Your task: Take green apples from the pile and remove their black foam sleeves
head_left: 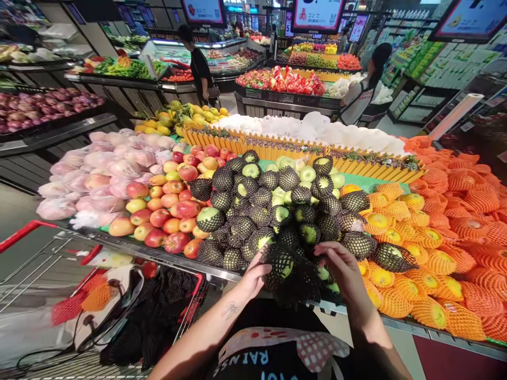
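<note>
Green apple (285,267) in black mesh sleeve (295,287): rounded, pale green through openings, loose mesh bunched toward right. Located at near edge of counter (225,274), in front of heaped sleeved apples (241,228). Left fingers (263,269): narrow, holding sleeved apple from its left side. Right fingers (335,249): bent, partly spread, just beside sleeve; cannot tell contact with loose mesh. Edges: red apples (160,219) packed close at left, orange-netted fruit (441,261) at right. Room: narrow gap between torso and counter; cart (19,236) at near left.
</note>
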`<action>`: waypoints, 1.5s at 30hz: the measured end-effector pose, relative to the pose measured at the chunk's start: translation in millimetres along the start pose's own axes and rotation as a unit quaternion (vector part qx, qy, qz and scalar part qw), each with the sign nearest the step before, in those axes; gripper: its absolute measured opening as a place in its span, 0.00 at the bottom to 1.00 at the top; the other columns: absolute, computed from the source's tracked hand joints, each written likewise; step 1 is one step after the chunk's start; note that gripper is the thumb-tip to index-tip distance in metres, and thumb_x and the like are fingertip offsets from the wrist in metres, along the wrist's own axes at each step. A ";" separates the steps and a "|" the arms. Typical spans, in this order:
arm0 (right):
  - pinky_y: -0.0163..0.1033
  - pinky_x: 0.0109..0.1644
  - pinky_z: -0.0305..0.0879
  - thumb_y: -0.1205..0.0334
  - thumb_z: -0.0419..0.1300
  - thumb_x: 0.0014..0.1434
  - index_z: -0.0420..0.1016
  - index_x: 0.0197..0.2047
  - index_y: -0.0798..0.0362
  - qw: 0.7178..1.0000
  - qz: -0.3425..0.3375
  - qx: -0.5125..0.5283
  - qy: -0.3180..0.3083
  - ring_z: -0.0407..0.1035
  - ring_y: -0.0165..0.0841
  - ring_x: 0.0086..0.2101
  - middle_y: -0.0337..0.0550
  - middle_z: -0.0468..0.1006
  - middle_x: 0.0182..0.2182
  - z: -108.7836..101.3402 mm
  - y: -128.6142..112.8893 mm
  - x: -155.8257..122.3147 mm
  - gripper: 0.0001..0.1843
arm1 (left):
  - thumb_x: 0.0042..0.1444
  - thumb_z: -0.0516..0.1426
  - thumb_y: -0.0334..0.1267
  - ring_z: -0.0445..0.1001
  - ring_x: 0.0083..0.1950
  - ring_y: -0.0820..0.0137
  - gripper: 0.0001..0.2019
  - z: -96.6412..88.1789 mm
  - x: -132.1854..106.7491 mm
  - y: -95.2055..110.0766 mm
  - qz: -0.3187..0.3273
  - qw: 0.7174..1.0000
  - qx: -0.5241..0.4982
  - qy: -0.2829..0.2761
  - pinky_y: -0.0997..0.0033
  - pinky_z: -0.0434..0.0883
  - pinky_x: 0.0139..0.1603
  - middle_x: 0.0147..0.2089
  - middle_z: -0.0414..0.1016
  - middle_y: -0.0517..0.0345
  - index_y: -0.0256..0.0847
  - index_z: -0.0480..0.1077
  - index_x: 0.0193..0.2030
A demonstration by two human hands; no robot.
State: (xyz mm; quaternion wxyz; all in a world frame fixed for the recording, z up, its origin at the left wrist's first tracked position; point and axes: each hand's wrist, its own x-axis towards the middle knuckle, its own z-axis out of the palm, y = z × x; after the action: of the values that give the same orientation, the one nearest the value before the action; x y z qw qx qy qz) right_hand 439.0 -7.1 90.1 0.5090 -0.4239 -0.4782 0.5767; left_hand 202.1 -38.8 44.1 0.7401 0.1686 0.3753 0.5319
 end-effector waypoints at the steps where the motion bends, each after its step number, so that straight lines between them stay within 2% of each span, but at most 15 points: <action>1: 0.36 0.38 0.73 0.51 0.63 0.64 0.83 0.45 0.45 0.999 0.021 -0.033 -0.009 0.75 0.38 0.43 0.44 0.83 0.43 5.6 4.8 2.0 0.12 | 0.38 0.66 0.37 0.75 0.60 0.52 0.33 0.5 -1.5 2.0 0.008 0.999 0.007 -0.031 0.53 0.71 0.62 0.54 0.80 0.51 0.44 0.73 0.56; 4: 0.44 0.51 0.72 0.46 0.64 0.62 0.82 0.50 0.45 0.993 0.055 -0.072 -0.078 0.72 0.43 0.52 0.44 0.81 0.51 23.5 18.1 3.7 0.18 | 0.39 0.68 0.37 0.73 0.62 0.51 0.35 2.9 -3.9 8.4 0.017 0.993 0.043 -0.108 0.53 0.70 0.63 0.58 0.77 0.48 0.42 0.72 0.59; 7: 0.45 0.57 0.67 0.46 0.70 0.55 0.82 0.40 0.46 0.996 0.049 -0.022 -0.074 0.72 0.42 0.51 0.42 0.81 0.48 37.1 25.9 -0.3 0.15 | 0.40 0.68 0.37 0.72 0.63 0.51 0.38 1.9 -3.8 14.5 0.001 0.990 0.062 -0.130 0.53 0.68 0.65 0.60 0.76 0.47 0.42 0.70 0.62; 10: 0.37 0.45 0.68 0.48 0.73 0.52 0.77 0.34 0.47 0.997 0.065 0.045 -0.010 0.71 0.35 0.39 0.38 0.77 0.36 46.0 27.1 -4.3 0.14 | 0.41 0.68 0.42 0.72 0.63 0.49 0.36 -6.5 -2.5 18.5 -0.016 0.989 0.053 -0.134 0.50 0.68 0.65 0.59 0.76 0.46 0.42 0.71 0.61; 13: 0.33 0.30 0.61 0.45 0.68 0.57 0.73 0.39 0.46 0.992 0.095 0.076 0.020 0.61 0.30 0.26 0.32 0.66 0.26 56.3 26.4 -5.4 0.16 | 0.41 0.68 0.52 0.70 0.64 0.48 0.36 -18.1 -0.8 20.8 -0.021 0.993 0.051 -0.100 0.48 0.67 0.66 0.59 0.76 0.47 0.43 0.72 0.58; 17: 0.31 0.26 0.56 0.44 0.66 0.59 0.69 0.41 0.46 0.991 0.107 0.072 0.019 0.57 0.28 0.23 0.30 0.61 0.24 80.4 34.9 -4.0 0.17 | 0.38 0.66 0.65 0.70 0.64 0.47 0.39 -27.9 2.8 26.5 -0.059 0.991 0.065 -0.104 0.48 0.68 0.65 0.56 0.78 0.46 0.43 0.74 0.55; 20: 0.33 0.27 0.59 0.41 0.65 0.58 0.70 0.40 0.46 0.993 0.098 0.055 0.018 0.59 0.29 0.23 0.31 0.64 0.24 102.1 46.8 -3.3 0.18 | 0.37 0.67 0.66 0.72 0.62 0.46 0.39 -32.9 5.4 35.5 -0.066 0.989 0.055 -0.122 0.46 0.68 0.64 0.53 0.80 0.45 0.41 0.75 0.51; 23: 0.38 0.35 0.67 0.42 0.64 0.59 0.74 0.40 0.47 0.997 0.073 0.027 0.026 0.66 0.33 0.28 0.35 0.70 0.27 118.0 53.2 -3.6 0.17 | 0.38 0.68 0.63 0.73 0.61 0.47 0.36 -40.2 6.0 49.3 -0.059 0.988 0.061 -0.128 0.46 0.69 0.63 0.51 0.81 0.46 0.40 0.75 0.49; 27: 0.42 0.53 0.68 0.49 0.63 0.63 0.76 0.47 0.46 0.997 0.012 -0.025 0.073 0.71 0.38 0.45 0.42 0.77 0.42 123.6 49.0 -7.2 0.13 | 0.38 0.72 0.56 0.74 0.60 0.50 0.34 -50.8 6.4 70.5 -0.052 0.988 0.069 -0.128 0.52 0.70 0.62 0.53 0.80 0.48 0.42 0.75 0.51; 30: 0.45 0.56 0.69 0.55 0.62 0.64 0.76 0.50 0.45 0.989 -0.065 -0.094 0.091 0.73 0.40 0.48 0.44 0.78 0.46 122.6 44.8 -12.6 0.12 | 0.39 0.73 0.50 0.75 0.59 0.54 0.33 -57.2 9.4 81.0 -0.054 0.992 0.074 -0.085 0.55 0.71 0.60 0.56 0.79 0.50 0.43 0.74 0.53; 32: 0.49 0.59 0.69 0.58 0.65 0.59 0.74 0.55 0.45 0.982 -0.109 -0.148 0.052 0.73 0.43 0.52 0.46 0.78 0.50 124.9 45.8 -16.4 0.19 | 0.40 0.73 0.49 0.75 0.58 0.56 0.32 -61.1 12.5 83.0 -0.053 0.993 0.085 -0.057 0.56 0.72 0.59 0.56 0.78 0.52 0.44 0.74 0.53; 35: 0.55 0.68 0.60 0.64 0.69 0.53 0.63 0.67 0.46 0.969 -0.130 -0.211 -0.017 0.65 0.48 0.62 0.51 0.69 0.63 134.9 55.3 -21.5 0.40 | 0.43 0.71 0.52 0.75 0.56 0.56 0.30 -65.5 16.1 79.7 -0.028 0.988 0.145 -0.052 0.55 0.71 0.60 0.54 0.79 0.51 0.42 0.73 0.52; 38: 0.58 0.69 0.58 0.66 0.69 0.53 0.54 0.71 0.45 0.965 -0.129 -0.228 0.014 0.62 0.49 0.64 0.53 0.64 0.66 145.9 70.5 -26.7 0.47 | 0.49 0.67 0.55 0.74 0.58 0.54 0.29 -64.4 16.5 76.1 0.044 0.946 0.312 -0.070 0.52 0.67 0.64 0.54 0.78 0.48 0.40 0.73 0.53; 42: 0.60 0.67 0.62 0.63 0.68 0.55 0.57 0.68 0.45 0.965 -0.114 -0.221 0.084 0.65 0.50 0.62 0.53 0.67 0.63 146.4 86.8 -35.2 0.41 | 0.59 0.61 0.53 0.72 0.60 0.53 0.23 -51.6 15.8 81.2 0.163 0.825 0.515 -0.165 0.54 0.67 0.64 0.59 0.74 0.44 0.41 0.74 0.55; 45: 0.60 0.68 0.61 0.59 0.67 0.56 0.58 0.67 0.44 0.969 -0.108 -0.181 0.130 0.64 0.50 0.62 0.52 0.66 0.64 135.9 95.0 -42.3 0.38 | 0.59 0.60 0.54 0.76 0.53 0.53 0.20 -38.8 16.6 84.2 0.219 0.746 0.591 -0.215 0.59 0.72 0.53 0.56 0.75 0.44 0.42 0.78 0.50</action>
State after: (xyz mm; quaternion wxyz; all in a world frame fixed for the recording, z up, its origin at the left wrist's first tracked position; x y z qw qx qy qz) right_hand 294.3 -67.8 21.7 0.5408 -0.5261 -0.5475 0.3619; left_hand 120.4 2.4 66.8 0.4172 0.7595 0.3985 0.3007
